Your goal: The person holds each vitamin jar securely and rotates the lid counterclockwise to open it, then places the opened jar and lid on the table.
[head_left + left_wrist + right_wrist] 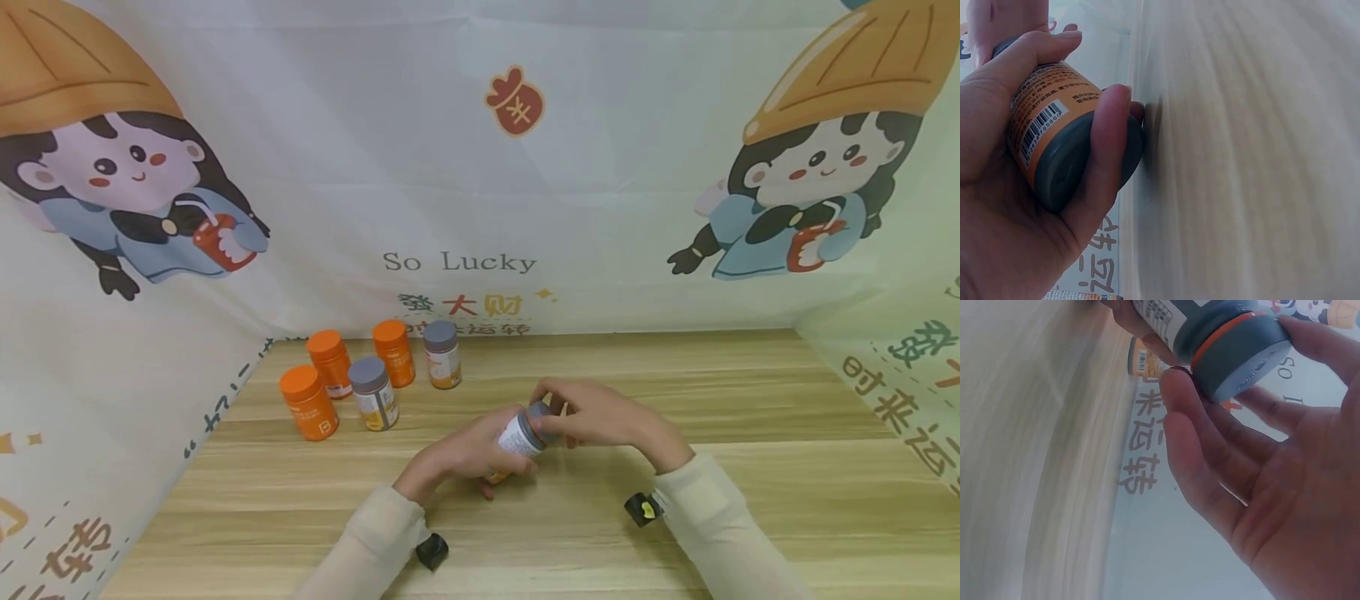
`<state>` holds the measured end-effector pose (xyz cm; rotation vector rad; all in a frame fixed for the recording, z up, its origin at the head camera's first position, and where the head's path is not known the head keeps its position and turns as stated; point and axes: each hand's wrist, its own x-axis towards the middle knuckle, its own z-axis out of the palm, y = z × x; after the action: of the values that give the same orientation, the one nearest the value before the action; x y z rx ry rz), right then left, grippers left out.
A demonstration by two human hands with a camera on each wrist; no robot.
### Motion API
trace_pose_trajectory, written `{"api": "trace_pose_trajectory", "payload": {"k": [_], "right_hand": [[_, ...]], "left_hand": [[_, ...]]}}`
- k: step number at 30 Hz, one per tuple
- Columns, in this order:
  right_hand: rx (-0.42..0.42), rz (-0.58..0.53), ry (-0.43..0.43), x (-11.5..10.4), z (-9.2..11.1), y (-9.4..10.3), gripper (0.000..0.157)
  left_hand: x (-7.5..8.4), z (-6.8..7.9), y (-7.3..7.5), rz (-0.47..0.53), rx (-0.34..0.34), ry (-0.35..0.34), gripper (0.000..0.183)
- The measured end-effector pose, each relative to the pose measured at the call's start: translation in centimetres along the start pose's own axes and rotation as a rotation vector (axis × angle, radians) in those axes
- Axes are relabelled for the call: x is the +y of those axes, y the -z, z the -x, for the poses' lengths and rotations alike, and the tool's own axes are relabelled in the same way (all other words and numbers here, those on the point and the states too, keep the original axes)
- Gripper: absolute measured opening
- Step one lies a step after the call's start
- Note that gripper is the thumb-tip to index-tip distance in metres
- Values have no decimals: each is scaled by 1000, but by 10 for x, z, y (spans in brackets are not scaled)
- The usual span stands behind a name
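Note:
A grey supplement bottle with a white and orange label is tilted low over the table, its cap end up and to the right. My left hand grips its body; in the left wrist view the fingers curl around the barcode label and the dark base. At the other end my right hand pinches the grey cap between thumb and fingertips. An orange ring shows between cap and bottle.
Three orange bottles and two grey-capped bottles stand upright at the back left of the wooden table. A printed cloth hangs behind the table and along its sides.

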<state>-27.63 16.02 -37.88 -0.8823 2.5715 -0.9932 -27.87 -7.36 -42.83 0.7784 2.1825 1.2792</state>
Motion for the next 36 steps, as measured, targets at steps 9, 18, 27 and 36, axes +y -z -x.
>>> {"api": "trace_pose_trajectory", "payload": {"k": [9,18,27,36], "right_hand": [[26,60,-50,-3,-3,-3,40],[27,62,-9,-2,-1,-3,38],[45,87,-10,-2,-1,-3,39],[55,97,-1,-2,-3,-2,36]], "left_hand": [[0,0,0,11,-1,10,54],[0,-1,0,-5,7,2,48],[0,-1,0,-8,6,9,50],[0,-1,0,-5,8,9,51]]}}
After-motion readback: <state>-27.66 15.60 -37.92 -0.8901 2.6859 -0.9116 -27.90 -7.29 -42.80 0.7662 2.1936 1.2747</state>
